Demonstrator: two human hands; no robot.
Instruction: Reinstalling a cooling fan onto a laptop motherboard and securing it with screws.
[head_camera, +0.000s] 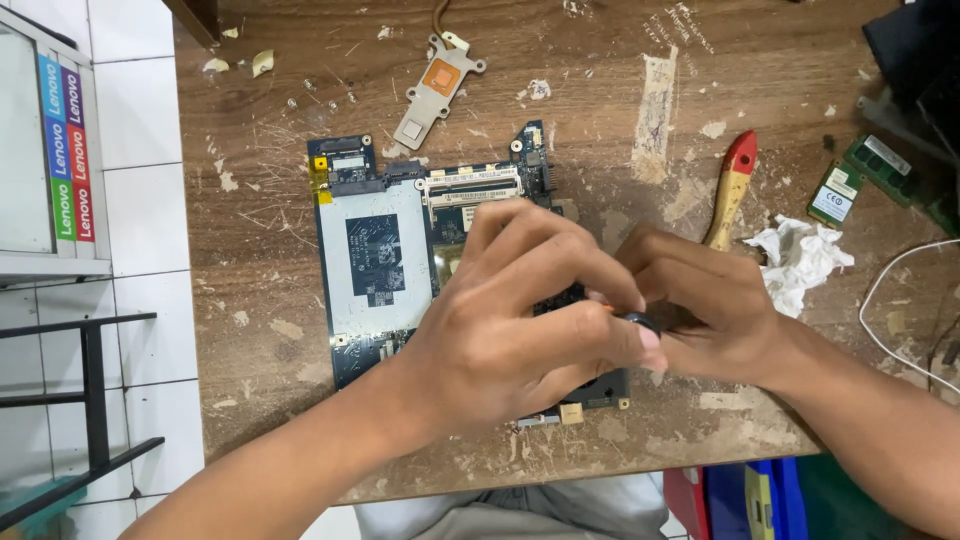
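Note:
A blue laptop motherboard (375, 260) lies flat on the scratched wooden table (260, 250). Both hands meet above its right half and hide that part of it. My left hand (505, 320) curls its fingers over the board, thumb and forefinger pinching a small black object (640, 321) that shows an orange tip. My right hand (705, 310) closes in from the right and grips the same small object. What the object is cannot be made out.
A metal heatsink plate (437, 88) with a copper patch lies behind the board. A red-and-yellow-handled brush (730, 188), crumpled white tissue (800, 258), green memory modules (860, 175) and a white cable (880, 320) sit to the right. A white cabinet (50, 150) stands left.

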